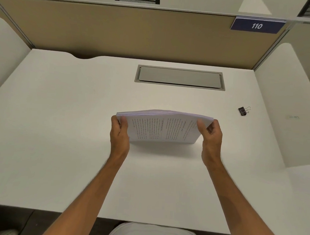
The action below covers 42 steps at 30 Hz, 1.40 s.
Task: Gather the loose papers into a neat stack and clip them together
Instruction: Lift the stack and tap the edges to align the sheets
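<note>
Both my left hand [119, 133] and right hand [211, 137] pinch the white printed paper stack [161, 128] on edge, its long axis left-right, the small black binder clip [243, 111] lying far right, nearer my right.

Both hands hold the papers [163, 128] upright on the table [61, 131], bottom edge touching it: left hand [119, 133] at the left end, right hand [211, 137] at the right. A black clip [243, 110] lies well apart, to the right.
</note>
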Each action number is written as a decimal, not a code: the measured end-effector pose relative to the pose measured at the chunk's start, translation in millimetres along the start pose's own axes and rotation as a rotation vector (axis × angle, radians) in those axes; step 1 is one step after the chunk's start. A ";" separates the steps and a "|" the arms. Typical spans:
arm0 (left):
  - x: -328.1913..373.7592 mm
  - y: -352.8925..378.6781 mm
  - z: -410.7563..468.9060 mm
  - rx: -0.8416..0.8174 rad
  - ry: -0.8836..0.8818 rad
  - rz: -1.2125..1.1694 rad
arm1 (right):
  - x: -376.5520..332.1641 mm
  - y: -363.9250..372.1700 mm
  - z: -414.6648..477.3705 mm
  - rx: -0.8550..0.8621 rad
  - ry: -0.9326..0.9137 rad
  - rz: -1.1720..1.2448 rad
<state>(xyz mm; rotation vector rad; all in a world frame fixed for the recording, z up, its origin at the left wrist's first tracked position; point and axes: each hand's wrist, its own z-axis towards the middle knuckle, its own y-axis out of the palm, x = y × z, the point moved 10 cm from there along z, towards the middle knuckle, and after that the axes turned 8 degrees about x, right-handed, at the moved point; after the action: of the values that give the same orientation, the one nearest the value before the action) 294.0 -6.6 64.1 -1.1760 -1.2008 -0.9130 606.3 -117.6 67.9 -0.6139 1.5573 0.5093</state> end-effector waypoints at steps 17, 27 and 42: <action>10.9 7.1 0.3 0.124 -0.189 -0.025 | -12.7 4.7 0.0 0.167 0.100 -0.060; -4.8 9.5 1.4 -0.214 0.001 0.040 | -5.1 1.6 -1.4 -0.088 -0.037 -0.223; -3.6 -30.6 26.9 -0.027 0.147 0.208 | -11.4 -10.7 18.8 -0.086 -0.177 -0.356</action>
<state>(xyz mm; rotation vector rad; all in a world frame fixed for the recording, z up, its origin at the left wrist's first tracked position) 258.5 13.7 65.2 -1.2089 -0.9322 -0.8453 628.0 -112.5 78.2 -0.8684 1.2295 0.3509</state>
